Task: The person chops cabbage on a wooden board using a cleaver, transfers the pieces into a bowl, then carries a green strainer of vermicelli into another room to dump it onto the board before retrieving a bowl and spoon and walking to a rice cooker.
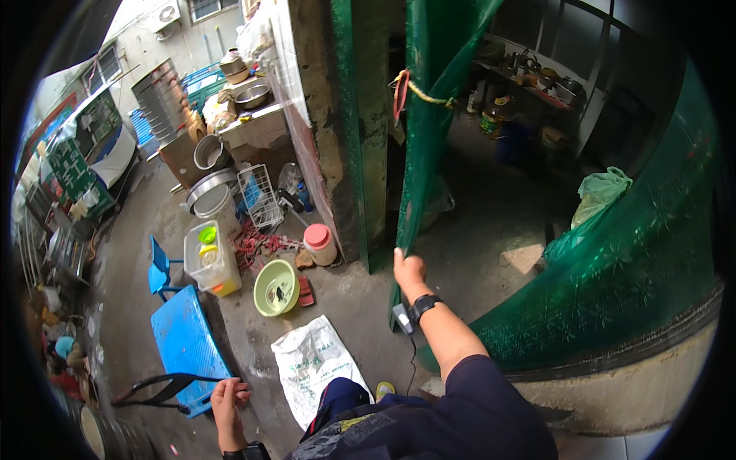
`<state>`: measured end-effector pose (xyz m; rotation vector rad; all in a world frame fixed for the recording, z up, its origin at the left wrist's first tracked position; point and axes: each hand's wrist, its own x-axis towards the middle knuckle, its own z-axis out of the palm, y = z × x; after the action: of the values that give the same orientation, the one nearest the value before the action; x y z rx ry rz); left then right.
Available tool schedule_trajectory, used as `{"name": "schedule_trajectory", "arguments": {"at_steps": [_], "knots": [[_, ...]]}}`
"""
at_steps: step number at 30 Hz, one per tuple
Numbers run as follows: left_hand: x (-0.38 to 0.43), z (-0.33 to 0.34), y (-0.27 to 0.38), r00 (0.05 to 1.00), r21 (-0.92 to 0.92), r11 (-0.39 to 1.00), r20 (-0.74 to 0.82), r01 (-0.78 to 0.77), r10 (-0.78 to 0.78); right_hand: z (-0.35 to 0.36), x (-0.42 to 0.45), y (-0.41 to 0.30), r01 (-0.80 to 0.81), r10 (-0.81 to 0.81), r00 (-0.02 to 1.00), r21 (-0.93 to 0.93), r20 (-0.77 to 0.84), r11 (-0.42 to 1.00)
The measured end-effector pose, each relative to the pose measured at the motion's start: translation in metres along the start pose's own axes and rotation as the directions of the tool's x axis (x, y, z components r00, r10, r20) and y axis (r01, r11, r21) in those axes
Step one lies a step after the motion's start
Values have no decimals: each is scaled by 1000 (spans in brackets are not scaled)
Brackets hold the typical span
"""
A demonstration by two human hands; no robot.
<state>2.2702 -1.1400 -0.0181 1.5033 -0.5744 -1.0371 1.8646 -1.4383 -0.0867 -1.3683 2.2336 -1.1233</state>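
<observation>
My right hand (409, 269) grips the edge of a green mesh curtain (415, 190) that hangs gathered at a doorway. A dark band with a grey device (402, 319) and a thin cable is at that wrist. Lower left, my left hand (228, 409) has its fingers curled, and one end of a black strap (172, 382) meets them; the exact hold is partly hidden. That strap loops out over the corner of a small blue table (187, 339). In front of my legs a white woven sack (315, 365) with green writing lies flat on the concrete ground.
A pale green basin (276, 287), a clear plastic tub (210, 259) and a red-lidded jar (319, 244) stand ahead on the ground. A blue chair (158, 267) is beside the table. More green mesh (598, 299) spreads across the right, with a knotted plastic bag (601, 195) behind it.
</observation>
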Motion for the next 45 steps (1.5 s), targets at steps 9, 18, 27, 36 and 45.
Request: {"name": "schedule_trajectory", "arguments": {"at_steps": [9, 18, 27, 36, 45], "knots": [[119, 220, 84, 554, 112, 952, 830, -284, 67, 76, 10, -43, 268, -269, 957, 26, 111, 963], [153, 398, 122, 118, 18, 928, 993, -372, 28, 97, 34, -85, 332, -552, 827, 703, 104, 629], [232, 389, 142, 574, 26, 789, 701, -614, 424, 51, 129, -34, 666, -656, 429, 273, 621, 694], [237, 401, 93, 566, 591, 415, 87, -692, 820, -69, 215, 220, 113, 116, 794, -332, 597, 936], [261, 474, 13, 877, 766, 590, -72, -256, 475, -82, 268, 317, -311, 280, 707, -71, 649, 948]]}}
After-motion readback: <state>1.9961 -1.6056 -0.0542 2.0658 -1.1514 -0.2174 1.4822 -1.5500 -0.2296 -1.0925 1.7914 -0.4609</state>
